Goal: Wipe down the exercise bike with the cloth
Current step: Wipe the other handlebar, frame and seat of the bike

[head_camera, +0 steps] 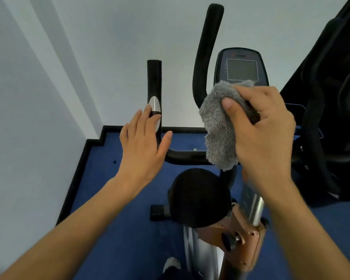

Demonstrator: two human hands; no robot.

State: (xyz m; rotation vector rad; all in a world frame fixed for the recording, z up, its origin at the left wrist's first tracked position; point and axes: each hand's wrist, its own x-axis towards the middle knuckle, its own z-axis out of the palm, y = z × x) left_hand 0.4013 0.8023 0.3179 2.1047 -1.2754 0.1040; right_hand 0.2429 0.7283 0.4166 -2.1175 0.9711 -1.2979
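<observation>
The exercise bike stands below me, with a black left handlebar grip [154, 77], a tall curved black bar [207, 47], a console with a grey screen [242, 69] and a copper-coloured frame [245, 229]. My right hand [265, 126] grips a fluffy grey cloth [218, 126], holding it in front of the console's lower edge and over the handlebar's centre. My left hand [143, 144] is spread open, its fingertips by the silver pulse sensor [155, 104] on the left grip, thumb apart from the bar.
Blue carpet [117, 209] with black skirting meets white walls at left and ahead. Another dark exercise machine [331, 118] stands close on the right. The bike's black round housing [198, 197] sits under the handlebar. A shoe tip [171, 263] shows at the bottom.
</observation>
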